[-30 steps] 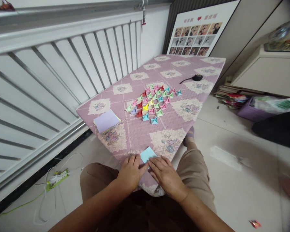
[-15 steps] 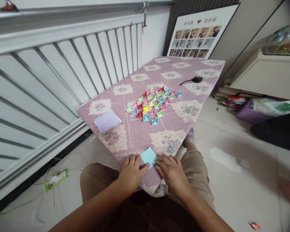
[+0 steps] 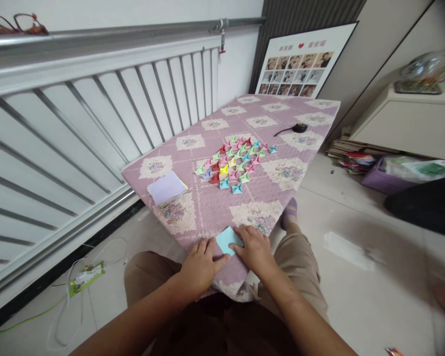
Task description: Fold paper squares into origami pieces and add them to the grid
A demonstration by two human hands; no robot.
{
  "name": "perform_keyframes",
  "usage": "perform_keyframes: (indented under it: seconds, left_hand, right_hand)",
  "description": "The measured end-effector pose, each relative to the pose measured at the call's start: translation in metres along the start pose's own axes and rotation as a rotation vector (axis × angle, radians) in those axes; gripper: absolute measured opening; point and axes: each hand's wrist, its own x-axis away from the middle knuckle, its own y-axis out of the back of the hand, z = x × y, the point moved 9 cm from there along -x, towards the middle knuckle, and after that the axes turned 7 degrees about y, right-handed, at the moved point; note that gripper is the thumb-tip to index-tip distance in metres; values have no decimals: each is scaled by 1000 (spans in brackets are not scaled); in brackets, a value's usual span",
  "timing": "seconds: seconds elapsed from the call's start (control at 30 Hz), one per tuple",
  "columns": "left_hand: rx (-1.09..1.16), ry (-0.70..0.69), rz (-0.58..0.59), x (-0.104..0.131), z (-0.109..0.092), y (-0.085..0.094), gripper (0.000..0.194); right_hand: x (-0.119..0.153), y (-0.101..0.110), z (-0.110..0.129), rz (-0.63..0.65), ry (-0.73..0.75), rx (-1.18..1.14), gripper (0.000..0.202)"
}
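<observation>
A light blue square of paper (image 3: 227, 240) lies flat at the near corner of the cloth-covered table (image 3: 215, 217). My left hand (image 3: 200, 262) rests at its left edge, fingers stretched out, thumb at the paper's lower corner. On the right side, my right hand (image 3: 255, 247) lies over the paper's edge with fingers spread and thumb pressed on the sheet. Farther up the table stand rows of small folded paper pieces (image 3: 233, 167) in green, pink, red, yellow and blue. To the left sits a stack of paper sheets (image 3: 167, 188), a lilac one on top.
A black object with a thin cord (image 3: 299, 128) lies toward the far right of the table. The white radiator (image 3: 96, 128) runs along the left. A power strip (image 3: 87, 278) with cables is on the floor. A photo board (image 3: 304, 59) leans behind the table.
My right hand has moved up along the paper's right edge, its thumb now on the sheet. My left hand stays in place. The view has tilted slightly.
</observation>
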Motion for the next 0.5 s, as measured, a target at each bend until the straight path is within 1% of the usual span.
perform_keyframes:
  seconds: [0.1, 0.17, 0.2, 0.23, 0.3, 0.33, 0.4, 0.5]
  left_hand:
    - [85, -31, 57, -4, 5, 9, 45]
    - [179, -44, 84, -13, 8, 17, 45]
    - [230, -22, 84, -20, 12, 22, 43]
    - [271, 39, 64, -28, 19, 26, 40]
    - [287, 163, 17, -44, 30, 32, 31]
    - [284, 196, 6, -51, 32, 33, 29]
    - [267, 227, -6, -61, 32, 32, 28]
    - [246, 227, 7, -69, 29, 29, 29]
  right_hand:
    - [-3, -2, -1, 34, -6, 7, 43]
    - [-4, -3, -2, 56, -14, 7, 42]
    - [-5, -3, -2, 64, -20, 5, 42]
    - [-5, -3, -2, 70, -23, 4, 41]
    - [-5, -2, -1, 75, -28, 0, 40]
    - [-5, -2, -1, 75, -30, 0, 40]
    - [-5, -1, -1, 73, -34, -1, 40]
    - [-4, -1, -1, 58, -31, -2, 41]
